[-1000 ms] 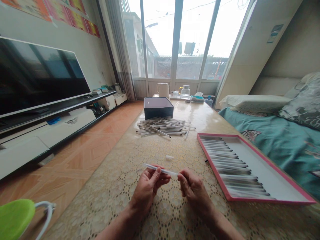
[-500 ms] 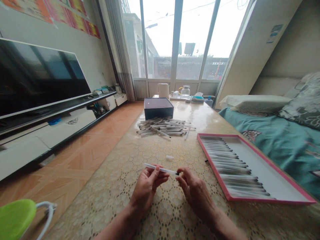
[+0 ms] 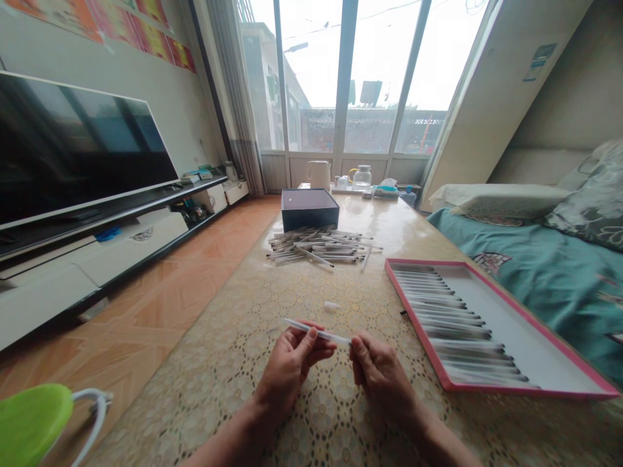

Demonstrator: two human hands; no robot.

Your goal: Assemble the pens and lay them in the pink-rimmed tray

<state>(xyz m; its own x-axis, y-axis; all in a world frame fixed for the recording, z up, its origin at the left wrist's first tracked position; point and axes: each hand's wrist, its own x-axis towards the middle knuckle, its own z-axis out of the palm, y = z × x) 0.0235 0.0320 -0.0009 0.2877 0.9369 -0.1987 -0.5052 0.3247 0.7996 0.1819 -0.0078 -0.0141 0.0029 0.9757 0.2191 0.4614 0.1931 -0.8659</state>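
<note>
A slim white pen (image 3: pixel 333 337) is held between my two hands above the patterned tablecloth. My left hand (image 3: pixel 291 357) pinches its barrel between thumb and fingers, with the pointed tip sticking out to the left. At the other end, my right hand (image 3: pixel 377 363) has its fingers closed round the pen and covers its dark end. Just beyond the hands lies a small clear cap (image 3: pixel 331 305) on the cloth. To the right is a pink-rimmed tray (image 3: pixel 559 347) with several similar pens (image 3: pixel 438 305) laid side by side along its left part.
A loose pile of pens (image 3: pixel 321 248) lies farther up the table in front of a dark blue box (image 3: pixel 310 217). A small black piece (image 3: pixel 403 312) sits by the tray's left edge. Behind stand a glass jug (image 3: pixel 362 178) and a pitcher (image 3: pixel 318 174). A green stool (image 3: pixel 34 425) is at lower left.
My right-hand fingers have closed round the pen's dark end, which showed between them before and is now hidden. Both hands appear slightly farther right.
</note>
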